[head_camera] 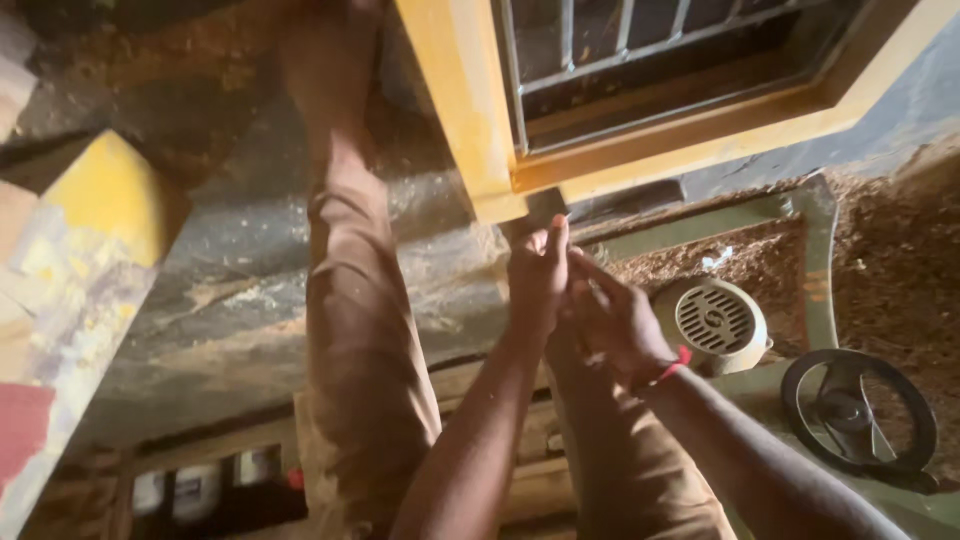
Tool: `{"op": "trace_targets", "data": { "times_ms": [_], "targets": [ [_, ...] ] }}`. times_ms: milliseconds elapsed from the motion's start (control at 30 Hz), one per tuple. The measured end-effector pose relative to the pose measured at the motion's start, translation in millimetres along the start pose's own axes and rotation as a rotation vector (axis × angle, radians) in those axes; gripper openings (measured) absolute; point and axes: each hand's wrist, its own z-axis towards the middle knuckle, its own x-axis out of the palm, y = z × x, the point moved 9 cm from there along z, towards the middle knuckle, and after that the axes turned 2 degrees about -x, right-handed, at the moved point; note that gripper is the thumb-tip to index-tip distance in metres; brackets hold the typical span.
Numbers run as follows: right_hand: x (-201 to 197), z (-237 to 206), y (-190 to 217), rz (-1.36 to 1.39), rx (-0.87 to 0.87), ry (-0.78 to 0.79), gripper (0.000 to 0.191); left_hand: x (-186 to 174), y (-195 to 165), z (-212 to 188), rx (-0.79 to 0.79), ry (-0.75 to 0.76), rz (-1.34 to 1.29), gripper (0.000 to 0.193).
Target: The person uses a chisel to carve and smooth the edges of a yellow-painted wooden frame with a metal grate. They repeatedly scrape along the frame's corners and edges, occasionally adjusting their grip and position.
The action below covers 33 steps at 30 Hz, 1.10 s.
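A yellow-painted wooden window frame (470, 110) with a grey metal grille (620, 40) stands in front of me. My left hand (540, 280) reaches up with its fingers straight and close together. Its fingertips are at the frame's lower corner, by a small dark piece (545, 208) beneath it. My right hand (615, 325), with a red thread around the wrist, presses against the left hand from the right, fingers curled toward it. Whether either hand holds something is hidden between them.
Brown-trousered legs (360, 330) run down the middle. At right stand a motor with a vented round cover (715, 320), a black handwheel (858, 410), a green machine frame (815, 250) and sawdust (900, 260). A yellow-stained block (100, 210) is at left, with white containers (190, 490) below.
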Motion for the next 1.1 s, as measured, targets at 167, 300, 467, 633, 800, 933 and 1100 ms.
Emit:
{"op": "trace_targets", "data": {
  "times_ms": [167, 300, 467, 633, 800, 933, 1100],
  "targets": [
    [21.7, 2.7, 9.9, 0.149, -0.092, 0.072, 0.048, 42.9, 35.9, 40.3, -0.163, 0.240, -0.744, 0.035],
    [4.9, -9.7, 2.0, -0.017, 0.132, -0.062, 0.053, 54.7, 61.4, 42.4, -0.204, 0.137, -0.578, 0.032],
    [15.3, -9.2, 16.8, 0.088, 0.115, 0.016, 0.050, 50.9, 51.3, 42.6, -0.159, 0.142, -0.462, 0.040],
    [20.5, -5.2, 17.3, 0.092, 0.090, 0.064, 0.051, 39.2, 35.5, 43.1, -0.167, 0.145, -0.469, 0.037],
    [9.1, -0.9, 22.0, 0.126, 0.005, 0.168, 0.058, 48.0, 32.5, 39.1, -0.181, 0.074, -0.445, 0.031],
    [1.6, 4.1, 16.4, 0.080, 0.082, 0.152, 0.052, 48.4, 28.5, 37.4, -0.050, 0.076, -0.184, 0.035],
    [2.5, 7.1, 19.9, 0.112, 0.132, 0.163, 0.053, 36.7, -12.7, 27.3, 0.420, -0.059, 0.339, 0.030]
  ]
}}
